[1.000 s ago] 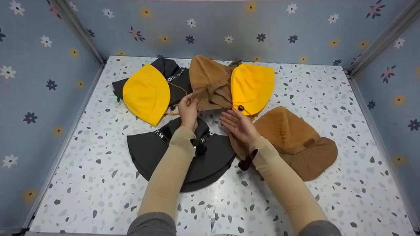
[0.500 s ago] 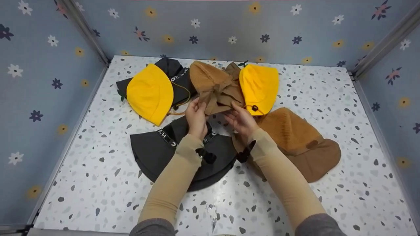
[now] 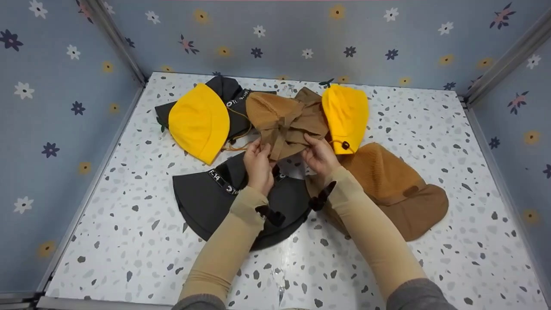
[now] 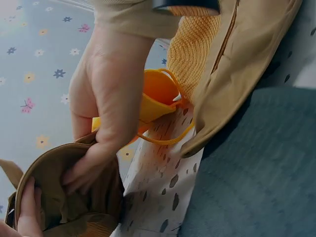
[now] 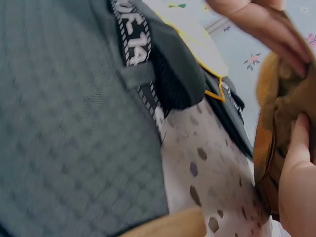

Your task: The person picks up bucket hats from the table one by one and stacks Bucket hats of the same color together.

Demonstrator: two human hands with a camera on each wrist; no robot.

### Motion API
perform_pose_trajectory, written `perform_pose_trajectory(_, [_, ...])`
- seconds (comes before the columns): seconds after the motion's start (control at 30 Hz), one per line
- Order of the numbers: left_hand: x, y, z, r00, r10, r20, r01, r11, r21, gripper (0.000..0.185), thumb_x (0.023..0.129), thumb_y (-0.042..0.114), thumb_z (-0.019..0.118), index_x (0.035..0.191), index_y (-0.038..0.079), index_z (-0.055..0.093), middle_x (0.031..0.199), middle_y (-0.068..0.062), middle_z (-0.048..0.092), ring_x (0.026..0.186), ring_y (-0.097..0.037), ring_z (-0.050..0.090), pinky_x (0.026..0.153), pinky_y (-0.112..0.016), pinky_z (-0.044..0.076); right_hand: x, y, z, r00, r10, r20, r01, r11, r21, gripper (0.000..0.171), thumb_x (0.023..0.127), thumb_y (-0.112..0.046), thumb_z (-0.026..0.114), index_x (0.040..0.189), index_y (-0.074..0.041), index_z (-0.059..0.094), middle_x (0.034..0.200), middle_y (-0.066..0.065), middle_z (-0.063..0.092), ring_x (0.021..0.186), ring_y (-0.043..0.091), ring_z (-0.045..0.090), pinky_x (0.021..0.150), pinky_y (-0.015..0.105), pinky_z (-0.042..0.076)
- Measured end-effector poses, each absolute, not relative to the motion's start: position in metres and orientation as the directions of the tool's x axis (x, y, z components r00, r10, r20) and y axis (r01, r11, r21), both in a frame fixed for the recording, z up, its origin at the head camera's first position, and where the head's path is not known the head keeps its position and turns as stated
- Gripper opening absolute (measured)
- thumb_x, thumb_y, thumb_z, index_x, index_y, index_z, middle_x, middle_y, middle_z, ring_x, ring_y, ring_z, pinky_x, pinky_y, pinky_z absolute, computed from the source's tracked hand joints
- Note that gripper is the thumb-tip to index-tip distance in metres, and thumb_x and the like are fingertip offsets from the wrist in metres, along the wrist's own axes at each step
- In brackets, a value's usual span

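A crumpled brown hat with a tied bow (image 3: 284,122) sits in the middle of the speckled table (image 3: 129,241). My left hand (image 3: 261,149) pinches its near left edge and my right hand (image 3: 311,145) grips its near right edge. In the left wrist view the right hand (image 4: 101,118) curls into the brown hat (image 4: 61,195). The right wrist view shows the left hand's fingers (image 5: 261,22) on the brown hat (image 5: 284,98). A black brimmed hat (image 3: 211,200) with a lettered band lies flat under both wrists.
Two yellow hats (image 3: 199,122) (image 3: 346,113) flank the brown one. A second black hat (image 3: 226,90) lies behind the left yellow one. A larger brown capped hat (image 3: 391,185) lies at the right. Floral walls (image 3: 51,107) close three sides.
My right hand went from open beside the brown hat to gripping its near edge. Both hands have drawn the hat slightly toward me, and it now covers more of the right yellow hat.
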State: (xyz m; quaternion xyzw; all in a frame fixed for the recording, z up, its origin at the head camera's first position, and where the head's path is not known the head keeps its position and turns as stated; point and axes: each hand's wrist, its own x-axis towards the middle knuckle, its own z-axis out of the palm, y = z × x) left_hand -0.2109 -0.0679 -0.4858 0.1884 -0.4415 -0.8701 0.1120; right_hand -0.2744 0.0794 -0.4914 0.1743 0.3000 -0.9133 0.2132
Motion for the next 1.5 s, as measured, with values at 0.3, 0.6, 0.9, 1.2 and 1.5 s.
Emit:
perform_pose_trajectory(0.3, [-0.206,-0.079,-0.487,-0.892,-0.328,-0.312,-0.035,-0.637,0.77,0.028,0.101,0.013,0.055,0.128,0.003,0.056,0.124,-0.016,0.061,0.099,-0.023,0.063,0.079,-0.034,0.054,-0.272,0.077,-0.485,-0.856,-0.308,-0.416,0.489,-0.744,-0.455,0.052,0.103,0.0,0.042,0.15,-0.022,0.034,0.141,0.011,0.05,0.124,0.024,0.057,0.083,0.034,0.059])
perform_pose_trajectory(0.6, [-0.209,-0.104,-0.483,-0.938,-0.082,-0.337,-0.163,-0.753,0.638,0.044,0.105,0.039,0.046,0.144,0.018,0.048,0.147,-0.004,0.049,0.135,-0.021,0.048,0.11,-0.038,0.043,-0.268,0.075,-0.482,-0.85,-0.345,-0.397,0.515,-0.698,-0.497,0.046,0.103,0.002,0.043,0.142,-0.02,0.037,0.128,0.01,0.056,0.109,0.022,0.064,0.086,0.035,0.058])
perform_pose_trajectory(0.9, [-0.216,-0.11,-0.489,-0.908,-0.025,-0.419,-0.234,-0.798,0.555,0.049,0.101,0.037,0.057,0.144,0.017,0.046,0.146,-0.003,0.049,0.135,-0.02,0.047,0.112,-0.036,0.04,-0.264,0.076,-0.481,-0.859,-0.404,-0.315,0.512,-0.653,-0.558,0.032,0.102,0.006,0.042,0.129,-0.012,0.043,0.114,0.009,0.062,0.097,0.02,0.067,0.082,0.033,0.058])
perform_pose_trajectory(1.2, [-0.215,-0.099,-0.495,-0.937,-0.097,-0.337,-0.137,-0.783,0.607,0.051,0.101,0.011,0.054,0.148,0.021,0.036,0.147,-0.007,0.047,0.137,-0.024,0.046,0.112,-0.037,0.042,-0.258,0.088,-0.477,-0.851,-0.425,-0.309,0.524,-0.645,-0.556,0.037,0.102,0.005,0.044,0.135,-0.009,0.042,0.12,0.01,0.064,0.104,0.02,0.068,0.089,0.035,0.058])
perform_pose_trajectory(1.5, [-0.209,-0.092,-0.497,-0.957,-0.126,-0.263,-0.091,-0.728,0.679,0.058,0.101,0.0,0.047,0.153,0.018,0.029,0.151,-0.012,0.042,0.139,-0.028,0.042,0.116,-0.041,0.036,-0.249,0.101,-0.471,-0.851,-0.441,-0.285,0.52,-0.626,-0.582,0.029,0.102,0.0,0.048,0.13,-0.008,0.047,0.116,0.01,0.069,0.103,0.02,0.069,0.09,0.034,0.057])
